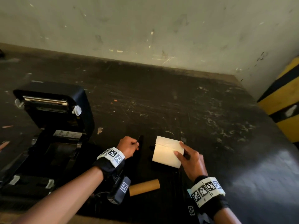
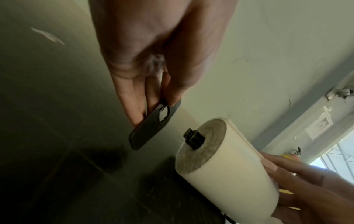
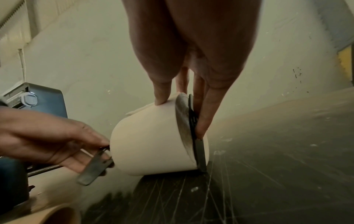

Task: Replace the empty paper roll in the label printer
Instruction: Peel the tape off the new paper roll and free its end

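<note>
The new cream paper roll (image 1: 166, 152) is tilted on the dark table, a black spindle end (image 2: 193, 138) poking out of its core. My right hand (image 1: 180, 149) grips the roll, thumb on the paper, fingers against a black end plate (image 3: 199, 151) at its far end. Left of the roll, my left hand (image 1: 136, 145) pinches a second flat black end plate (image 2: 151, 127) by its slotted end, a short gap from the spindle tip. The empty brown cardboard core (image 1: 144, 189) lies near the table's front. The black label printer (image 1: 53, 126) stands at the left, lid up, its bay without a roll.
A scuffed pale wall (image 1: 145, 29) runs behind the dark scratched table (image 1: 194, 110). A yellow-and-black striped post (image 1: 283, 102) stands at the right edge. Small scraps lie on the table near the printer.
</note>
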Demonstrator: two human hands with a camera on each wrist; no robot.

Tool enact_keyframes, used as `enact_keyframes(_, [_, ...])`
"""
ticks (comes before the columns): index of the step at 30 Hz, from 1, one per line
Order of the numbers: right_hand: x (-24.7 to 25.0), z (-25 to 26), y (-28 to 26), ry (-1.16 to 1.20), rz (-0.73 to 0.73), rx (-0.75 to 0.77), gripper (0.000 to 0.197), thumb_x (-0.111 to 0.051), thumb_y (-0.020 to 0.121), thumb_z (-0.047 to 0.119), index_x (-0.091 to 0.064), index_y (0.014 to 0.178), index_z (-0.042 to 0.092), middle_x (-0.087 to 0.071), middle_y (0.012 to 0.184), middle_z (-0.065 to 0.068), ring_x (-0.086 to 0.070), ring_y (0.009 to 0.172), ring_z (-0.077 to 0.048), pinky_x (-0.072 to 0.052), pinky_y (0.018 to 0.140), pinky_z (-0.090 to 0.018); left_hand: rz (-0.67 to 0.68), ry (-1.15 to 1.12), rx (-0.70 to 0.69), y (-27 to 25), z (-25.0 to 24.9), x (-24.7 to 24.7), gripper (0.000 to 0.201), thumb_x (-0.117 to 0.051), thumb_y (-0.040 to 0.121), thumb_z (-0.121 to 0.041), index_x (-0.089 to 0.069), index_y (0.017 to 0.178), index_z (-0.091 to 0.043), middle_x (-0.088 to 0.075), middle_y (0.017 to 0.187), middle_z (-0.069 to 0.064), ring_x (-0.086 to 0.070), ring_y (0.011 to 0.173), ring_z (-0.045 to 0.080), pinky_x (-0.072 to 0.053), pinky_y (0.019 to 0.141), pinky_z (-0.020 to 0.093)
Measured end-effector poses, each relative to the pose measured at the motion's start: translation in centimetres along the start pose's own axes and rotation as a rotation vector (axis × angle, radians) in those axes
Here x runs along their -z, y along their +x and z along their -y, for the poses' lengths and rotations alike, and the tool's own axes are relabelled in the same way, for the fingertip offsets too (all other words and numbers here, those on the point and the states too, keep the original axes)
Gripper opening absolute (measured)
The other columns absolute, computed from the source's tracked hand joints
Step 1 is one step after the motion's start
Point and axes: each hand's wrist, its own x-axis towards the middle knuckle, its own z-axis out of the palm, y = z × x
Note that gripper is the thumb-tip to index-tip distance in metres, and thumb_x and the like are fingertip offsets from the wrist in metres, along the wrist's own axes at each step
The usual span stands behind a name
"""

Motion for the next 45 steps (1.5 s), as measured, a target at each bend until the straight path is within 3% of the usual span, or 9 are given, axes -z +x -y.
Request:
enact_keyframes(4, [-0.1, -0.4, 0.2, 0.004, 0.007, -0.016, 0.059, -0.062, 0.079, 0.052, -0.046, 0.133, 0.034, -0.057, 0.132, -0.012, -0.052, 0.122, -0.024, -0.045, 0.102, -0.047, 0.078, -0.064, 0.025, 1.1, -1.6, -1.5, 0.022, -0.051, 0.092, -0.015, -0.068, 0.088, 0.0, -0.069, 0.091, 0.016, -0.065, 0.081, 0.025, -0.059, 0.07, 0.037])
enact_keyframes(9, [0.1, 0.0, 0.4, 0.021, 0.001, -0.002, 0.053, -0.065, 0.083, 0.041, -0.051, 0.132, 0.028, -0.061, 0.129, -0.009, -0.058, 0.116, -0.02, -0.046, 0.102, -0.04, 0.151, -0.181, -0.003, 2.0, -1.9, -2.6, 0.019, -0.054, 0.091, -0.014, -0.067, 0.083, -0.004, -0.058, 0.072, 0.009, -0.057, 0.068, 0.018, -0.057, 0.078, 0.049])
enact_keyframes(11, [0.1, -0.1, 0.4, 0.012, -0.008, 0.009, 0.052, -0.065, 0.083, 0.041, -0.051, 0.131, 0.027, -0.062, 0.127, -0.009, -0.059, 0.114, -0.019, -0.047, 0.101, -0.04, 0.178, -0.223, -0.022, 2.1, -2.0, -2.6, 0.018, -0.054, 0.092, -0.014, -0.068, 0.08, -0.017, -0.065, 0.081, 0.01, -0.062, 0.078, 0.021, -0.056, 0.082, 0.048])
enact_keyframes(13, [0.1, -0.2, 0.3, 0.006, -0.006, 0.013, 0.052, -0.065, 0.083, 0.041, -0.051, 0.132, 0.027, -0.063, 0.125, -0.009, -0.06, 0.112, -0.019, -0.048, 0.099, -0.039, 0.218, -0.221, -0.049, 1.9, -2.2, -2.5, 0.018, -0.052, 0.092, -0.013, -0.068, 0.089, -0.021, -0.07, 0.094, 0.012, -0.066, 0.089, 0.024, -0.055, 0.085, 0.047])
enact_keyframes(19, [0.0, -0.5, 0.4, 0.027, -0.005, 0.016, 0.053, -0.066, 0.082, 0.043, -0.051, 0.131, 0.031, -0.062, 0.127, -0.008, -0.059, 0.115, -0.019, -0.047, 0.101, -0.039, 0.259, -0.194, -0.112, 1.0, -2.3, -2.4, 0.026, -0.05, 0.093, -0.006, -0.064, 0.114, -0.015, -0.068, 0.109, 0.011, -0.065, 0.099, 0.024, -0.054, 0.088, 0.047])
enact_keyframes(28, [0.0, -0.8, 0.8, 0.028, 0.007, 0.029, 0.053, -0.065, 0.083, 0.042, -0.049, 0.132, 0.031, -0.059, 0.13, -0.01, -0.056, 0.119, -0.021, -0.045, 0.103, -0.042, 0.187, -0.193, -0.122, -0.5, -0.9, -2.9, 0.037, -0.053, 0.092, -0.01, -0.05, 0.129, -0.01, -0.059, 0.125, 0.011, -0.061, 0.107, 0.021, -0.057, 0.083, 0.036])
enact_keyframes(36, [-0.2, -1.1, 1.2, 0.039, 0.021, 0.027, 0.055, -0.064, 0.083, 0.043, -0.047, 0.133, 0.031, -0.058, 0.131, -0.012, -0.055, 0.119, -0.022, -0.045, 0.103, -0.043, 0.13, -0.178, -0.197, -1.3, -0.9, -3.8, 0.037, -0.05, 0.092, -0.006, -0.052, 0.129, -0.015, -0.061, 0.118, 0.003, -0.059, 0.108, 0.019, -0.054, 0.09, 0.042])
enact_keyframes(41, [0.1, -1.1, 1.1, 0.058, 0.039, 0.037, 0.054, -0.065, 0.083, 0.04, -0.048, 0.134, 0.03, -0.057, 0.132, -0.012, -0.055, 0.119, -0.022, -0.044, 0.104, -0.042, 0.219, -0.325, -0.099, -1.3, -0.6, -3.9, 0.04, -0.047, 0.093, -0.004, -0.046, 0.132, -0.013, -0.058, 0.121, 0.007, -0.059, 0.11, 0.025, -0.054, 0.089, 0.041])
enact_keyframes(45, [0.1, -1.3, 1.2, 0.069, 0.059, 0.024, 0.056, -0.063, 0.081, 0.048, -0.047, 0.133, 0.034, -0.054, 0.134, -0.012, -0.053, 0.121, -0.023, -0.044, 0.104, -0.043, 0.253, -0.376, -0.147, -1.8, -0.1, -4.1, 0.044, -0.045, 0.093, 0.001, -0.042, 0.135, -0.013, -0.053, 0.128, 0.006, -0.053, 0.119, 0.026, -0.054, 0.087, 0.031])
